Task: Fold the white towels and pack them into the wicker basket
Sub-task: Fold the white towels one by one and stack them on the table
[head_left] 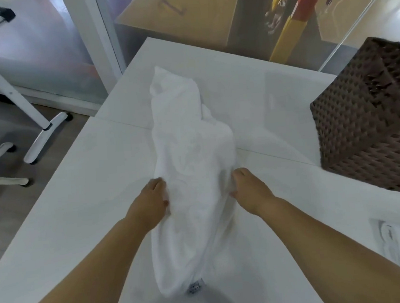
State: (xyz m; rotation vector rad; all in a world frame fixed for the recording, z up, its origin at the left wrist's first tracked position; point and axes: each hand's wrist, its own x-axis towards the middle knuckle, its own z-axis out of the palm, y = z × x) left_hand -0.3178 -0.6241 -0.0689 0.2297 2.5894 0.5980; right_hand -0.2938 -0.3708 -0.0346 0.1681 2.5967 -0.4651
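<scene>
Towel axis: crumpled white cloth towel (189, 152) runs from lower centre to upper centre.
Hands: left hand (150, 198) and right hand (250, 190) grip its opposite sides.
Basket: dark woven wicker basket (367, 127), right edge.

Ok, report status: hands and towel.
Left hand and right hand both grip crumpled white cloth towel, unfolded on white table. Brown wicker basket at right, apart. Nothing between.

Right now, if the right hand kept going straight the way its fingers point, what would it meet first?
The white towel. The right hand grips its side and is aimed forward and slightly left, into the bunched cloth, so nothing appears to lie between.
</scene>
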